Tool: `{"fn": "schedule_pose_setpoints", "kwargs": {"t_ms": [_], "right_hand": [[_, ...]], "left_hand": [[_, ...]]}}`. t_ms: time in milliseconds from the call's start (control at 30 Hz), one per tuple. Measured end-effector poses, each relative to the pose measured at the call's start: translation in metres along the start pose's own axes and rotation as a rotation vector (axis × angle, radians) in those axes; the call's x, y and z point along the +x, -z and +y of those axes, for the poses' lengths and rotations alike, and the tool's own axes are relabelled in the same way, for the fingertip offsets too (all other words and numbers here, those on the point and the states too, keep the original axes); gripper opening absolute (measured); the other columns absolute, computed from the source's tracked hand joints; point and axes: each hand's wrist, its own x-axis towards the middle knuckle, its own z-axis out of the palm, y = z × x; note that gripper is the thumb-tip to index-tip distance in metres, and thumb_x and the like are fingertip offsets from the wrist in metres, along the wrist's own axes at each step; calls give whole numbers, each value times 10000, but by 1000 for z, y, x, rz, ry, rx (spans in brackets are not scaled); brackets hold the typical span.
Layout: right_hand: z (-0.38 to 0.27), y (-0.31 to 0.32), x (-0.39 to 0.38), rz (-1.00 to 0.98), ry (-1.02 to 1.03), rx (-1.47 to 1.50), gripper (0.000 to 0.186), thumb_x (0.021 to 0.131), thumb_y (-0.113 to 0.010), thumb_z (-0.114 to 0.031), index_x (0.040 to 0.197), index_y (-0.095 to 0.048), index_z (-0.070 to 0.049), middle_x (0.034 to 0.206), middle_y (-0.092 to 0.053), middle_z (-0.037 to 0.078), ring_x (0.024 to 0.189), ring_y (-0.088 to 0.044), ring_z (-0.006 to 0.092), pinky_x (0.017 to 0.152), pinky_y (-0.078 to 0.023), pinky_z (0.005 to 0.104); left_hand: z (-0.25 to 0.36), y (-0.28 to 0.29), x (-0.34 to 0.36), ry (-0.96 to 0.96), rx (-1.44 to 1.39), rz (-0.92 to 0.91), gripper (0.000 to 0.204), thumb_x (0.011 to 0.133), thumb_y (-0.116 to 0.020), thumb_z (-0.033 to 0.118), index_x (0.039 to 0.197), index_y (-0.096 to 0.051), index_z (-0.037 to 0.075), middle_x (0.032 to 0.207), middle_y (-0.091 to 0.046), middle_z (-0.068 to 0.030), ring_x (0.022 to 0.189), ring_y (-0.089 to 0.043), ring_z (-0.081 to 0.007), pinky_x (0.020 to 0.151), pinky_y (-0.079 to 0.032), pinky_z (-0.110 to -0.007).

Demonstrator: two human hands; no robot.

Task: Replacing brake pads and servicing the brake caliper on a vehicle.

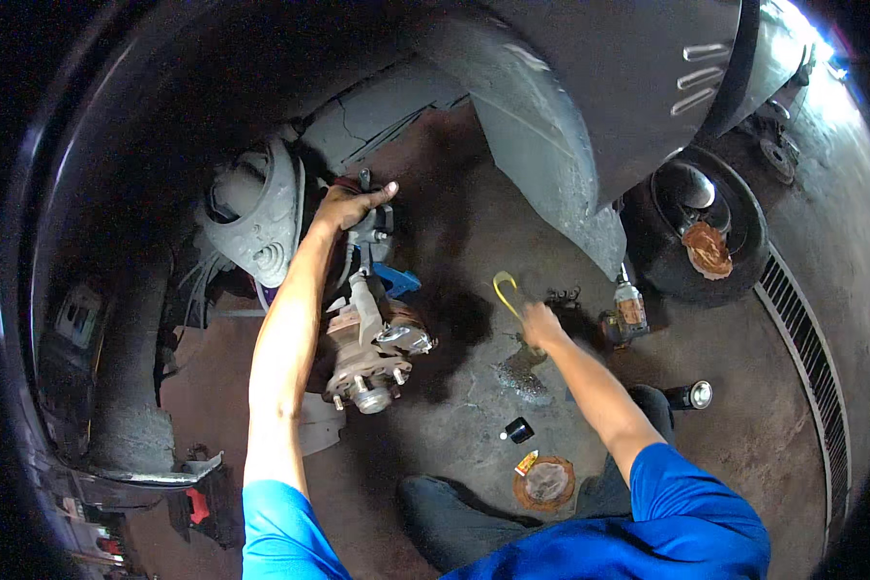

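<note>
My left hand (350,205) is wrapped around the top of a grey metal part (369,232), its thumb pointing right and its other fingers mostly hidden. Below that part hangs a rusty wheel hub (365,375) with protruding studs. Slightly blurred, my right hand (541,327) is closed low over the floor, right of the hub. From it sticks up a curved yellow tool (505,290); its kind is unclear. Beneath this hand a wet, speckled patch (524,379) marks the concrete. A blue object (396,280) shows behind the hub.
A dark car fender (638,87) arches overhead. At right are a cordless impact driver (630,314), a spray can (691,395), a tyre (744,232) and a floor grate (812,367). Near my knees lie a black cap (518,430) and a round brown-rimmed dish (548,482).
</note>
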Motion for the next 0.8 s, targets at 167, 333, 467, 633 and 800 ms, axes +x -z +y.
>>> {"fn": "schedule_pose_setpoints", "kwargs": {"t_ms": [167,333,467,633,800], "right_hand": [[55,-79,-51,-182,-166,34,337,850,-608,-200,1149,-624,-45,1191,-586,218,1093,-582,404,897,-506,447],[13,-54,-41,193,-203,314,504,890,-579,-467,1210,-611,-80,1142,-623,236,1101,-589,382,940,-462,458],[-76,31,15,98,41,1188,707,868,-511,-646,1228,-592,-42,1185,-627,97,950,-554,193,792,-462,332],[-174,111,60,-254,204,1751,793,857,-505,-672,1365,-436,-67,1173,-593,32,750,-439,84,589,-341,228],[-196,115,53,-461,204,1936,793,859,-529,-617,1410,-368,-70,1139,-551,43,771,-458,114,619,-344,249]], "left_hand": [[-21,-8,19,220,188,71,782,681,-760,636,1051,-674,-48,1055,-678,-144,1013,-612,-243,946,-438,-375],[-8,-3,9,32,-38,57,740,625,-790,645,913,-707,-32,887,-691,-142,849,-647,-238,835,-486,-357],[12,4,-9,97,-111,-28,726,674,-780,618,981,-692,-34,969,-676,-116,906,-610,-197,856,-474,-344],[7,3,-5,-39,-183,-65,828,670,-770,634,1142,-638,-33,1119,-652,-148,1036,-598,-240,934,-443,-359],[-34,-17,33,159,19,-117,1146,614,-709,751,1264,-479,-164,1331,-495,-289,1280,-471,-328,1074,-358,-397]]}}
